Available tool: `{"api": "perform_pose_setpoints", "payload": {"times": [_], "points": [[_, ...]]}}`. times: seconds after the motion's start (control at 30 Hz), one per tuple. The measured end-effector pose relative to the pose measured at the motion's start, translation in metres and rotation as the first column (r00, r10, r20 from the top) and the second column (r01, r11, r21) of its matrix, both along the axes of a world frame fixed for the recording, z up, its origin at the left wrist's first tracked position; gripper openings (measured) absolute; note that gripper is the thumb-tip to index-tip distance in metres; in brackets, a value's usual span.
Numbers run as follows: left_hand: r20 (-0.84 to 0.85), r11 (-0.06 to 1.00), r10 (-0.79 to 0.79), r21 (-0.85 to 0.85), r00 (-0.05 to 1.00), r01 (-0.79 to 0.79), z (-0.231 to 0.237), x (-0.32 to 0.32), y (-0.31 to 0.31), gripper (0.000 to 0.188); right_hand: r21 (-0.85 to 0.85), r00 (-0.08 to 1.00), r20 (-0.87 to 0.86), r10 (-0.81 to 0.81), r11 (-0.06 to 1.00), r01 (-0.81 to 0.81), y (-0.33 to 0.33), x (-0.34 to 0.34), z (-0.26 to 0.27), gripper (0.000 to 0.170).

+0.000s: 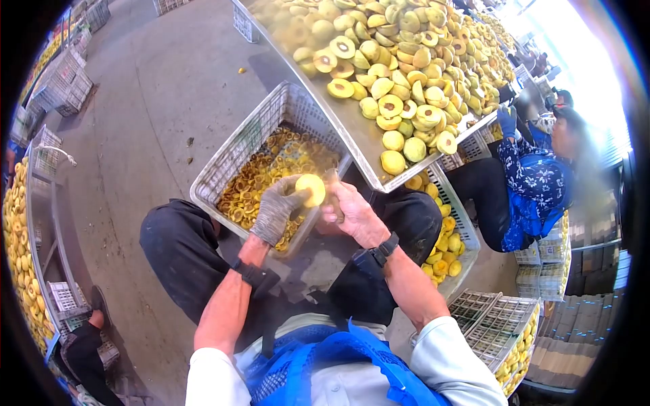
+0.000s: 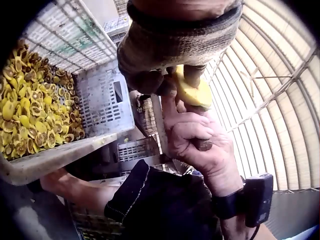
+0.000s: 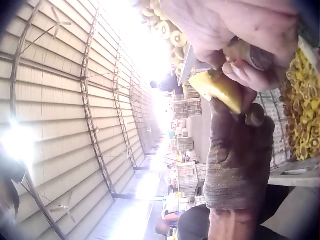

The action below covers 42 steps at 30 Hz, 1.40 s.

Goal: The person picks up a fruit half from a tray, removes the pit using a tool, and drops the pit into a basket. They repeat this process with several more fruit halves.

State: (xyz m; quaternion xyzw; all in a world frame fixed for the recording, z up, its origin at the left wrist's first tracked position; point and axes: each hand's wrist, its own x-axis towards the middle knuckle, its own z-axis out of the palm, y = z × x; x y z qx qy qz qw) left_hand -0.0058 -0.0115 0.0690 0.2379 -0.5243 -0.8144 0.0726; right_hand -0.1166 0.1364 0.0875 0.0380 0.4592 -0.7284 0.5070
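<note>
In the head view the gloved left hand (image 1: 276, 211) pinches a yellow halved fruit (image 1: 311, 190) over a crate (image 1: 223, 162) of cut fruit pieces. The bare right hand (image 1: 355, 213) is beside it, fingers curled round a handled tool, mostly hidden by the hand. In the left wrist view the tool's brown handle end (image 2: 203, 145) sticks out of the right fist (image 2: 195, 135). The right wrist view shows the fruit half (image 3: 218, 90) between the glove (image 3: 237, 155) and the right fingertips; the tool's working end cannot be made out.
A metal table (image 1: 359, 135) heaped with halved fruit stands ahead to the right. Below it, by the right knee, is a crate (image 1: 468, 237) of yellow fruit. Another person (image 1: 542, 176) sits at the right; stacked crates (image 1: 494, 325) stand nearby.
</note>
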Motion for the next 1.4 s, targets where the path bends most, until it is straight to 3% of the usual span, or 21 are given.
{"api": "perform_pose_setpoints", "payload": {"times": [0.1,0.17,0.2,0.3,0.33,0.4,0.43,0.6,0.67,0.8,1.07,1.4], "points": [[0.002,0.996,0.091,0.024,0.996,-0.091,-0.012,-0.003,-0.002,0.039,0.104,0.997,-0.014,-0.075,0.992,0.076,-0.006,0.004,-0.005,0.01],[0.004,0.989,0.15,0.018,0.989,-0.15,-0.015,-0.003,-0.006,0.039,0.272,0.947,-0.321,-0.003,0.958,0.096,-0.006,0.003,-0.014,0.016],[-0.053,0.978,0.207,0.046,0.977,-0.204,-0.015,-0.003,-0.008,0.039,0.271,0.947,-0.321,-0.003,0.958,0.095,-0.005,0.003,-0.014,0.016],[-0.07,0.955,0.278,0.127,0.958,-0.268,-0.013,0.001,-0.014,0.038,0.397,0.65,-0.728,0.219,0.907,0.138,-0.003,0.001,-0.012,0.025],[-0.032,0.944,0.287,0.181,0.958,-0.276,-0.013,0.003,-0.015,0.038,0.397,0.653,-0.725,0.22,0.908,0.134,-0.003,0.003,-0.013,0.025],[-0.046,0.941,0.289,0.195,0.956,-0.275,-0.022,0.004,-0.017,0.038,0.284,0.07,-0.959,0.275,0.925,0.254,-0.004,0.009,-0.009,0.03],[-0.054,0.945,0.282,0.191,0.958,-0.267,-0.024,0.005,-0.018,0.037,0.298,0.154,-0.951,0.268,0.929,0.218,-0.004,0.013,-0.005,0.032],[-0.083,0.956,0.272,0.141,0.959,-0.259,-0.023,0.003,-0.017,0.038,0.358,0.15,-0.929,0.339,0.925,0.125,-0.001,0.031,0.011,0.029],[-0.113,0.95,0.275,0.185,0.955,-0.252,-0.012,0.002,-0.011,0.04,0.355,0.089,-0.933,0.348,0.93,0.09,-0.001,0.032,0.006,0.028],[-0.148,0.963,0.254,0.13,0.956,-0.235,-0.022,0.0,-0.01,0.043,0.384,0.054,-0.923,0.38,0.917,0.107,-0.003,0.032,-0.001,0.027],[-0.109,0.937,0.305,-0.141,0.946,-0.318,-0.018,-0.003,0.002,0.044,0.521,0.05,-0.851,0.524,0.827,0.21,-0.006,0.038,-0.002,0.025],[-0.03,0.925,0.356,-0.127,0.934,-0.357,-0.016,-0.003,0.007,0.046,0.587,0.083,-0.807,0.585,0.78,0.216,-0.012,0.044,-0.019,0.023]]}}
